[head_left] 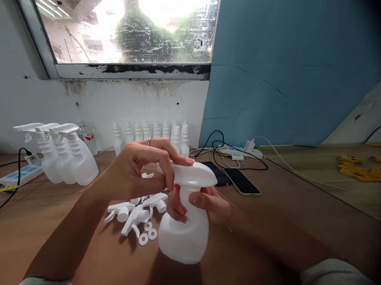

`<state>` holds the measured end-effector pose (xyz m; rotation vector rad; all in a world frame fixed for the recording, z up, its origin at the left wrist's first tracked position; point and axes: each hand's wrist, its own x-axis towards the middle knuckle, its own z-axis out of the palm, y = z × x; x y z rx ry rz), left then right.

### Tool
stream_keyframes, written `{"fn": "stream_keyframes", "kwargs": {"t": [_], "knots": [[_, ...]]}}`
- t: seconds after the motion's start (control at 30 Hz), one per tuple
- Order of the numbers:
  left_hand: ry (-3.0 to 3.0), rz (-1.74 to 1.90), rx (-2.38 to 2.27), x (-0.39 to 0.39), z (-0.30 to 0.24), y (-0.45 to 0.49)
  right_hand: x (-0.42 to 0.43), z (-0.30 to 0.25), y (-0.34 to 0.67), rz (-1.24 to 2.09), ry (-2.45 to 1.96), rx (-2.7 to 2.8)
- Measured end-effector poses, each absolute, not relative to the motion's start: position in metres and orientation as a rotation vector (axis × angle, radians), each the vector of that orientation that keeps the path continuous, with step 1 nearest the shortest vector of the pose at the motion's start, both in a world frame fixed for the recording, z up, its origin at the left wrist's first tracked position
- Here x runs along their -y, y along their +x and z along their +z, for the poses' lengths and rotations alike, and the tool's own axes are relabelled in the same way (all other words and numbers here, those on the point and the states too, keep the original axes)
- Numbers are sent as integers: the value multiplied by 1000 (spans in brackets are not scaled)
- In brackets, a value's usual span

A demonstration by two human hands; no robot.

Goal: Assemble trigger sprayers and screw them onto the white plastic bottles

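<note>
A white spray bottle (185,239) stands slightly tilted in front of me, its spray head (195,175) sitting on the neck. My left hand (143,167), wearing a ring, grips the spray head from above and the left, fingers closed around its nozzle end. Around the bottle's neck wraps my right hand (210,203), thumb at the front and fingertips showing on the left side. Behind and left of the bottle lie several loose white trigger spray heads (137,219). Beside them rest a few white ring washers (143,239).
Several assembled spray bottles (82,162) stand at the left near a power strip (21,173). Bottles without heads (138,132) line the wall. A phone (241,181), cables and another power strip (242,151) lie at right. A clear labelled bottle (87,138) stands behind.
</note>
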<state>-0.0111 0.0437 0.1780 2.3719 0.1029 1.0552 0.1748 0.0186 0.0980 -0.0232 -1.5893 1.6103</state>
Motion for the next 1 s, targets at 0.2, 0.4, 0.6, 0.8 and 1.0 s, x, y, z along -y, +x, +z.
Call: {"fn": "stream_keyframes", "kwargs": {"t": [0.2,0.4,0.6,0.8,1.0], "knots": [[2275,1109,-210,-34,178,-4,-22,101,178,1636,-26,1596],[2237,1330,-639,-22,176,0,-29,110,188,1609,-50,1681],[2051,1927,-1068,-19,201,-40,-33,144,207,1089,-352,1764],[1933,2043,-1594,-59,211,-100,-36,166,236,690,-360,1774],[1941,1735,-2051,-94,206,-132,-26,178,250,558,-308,1750]]}}
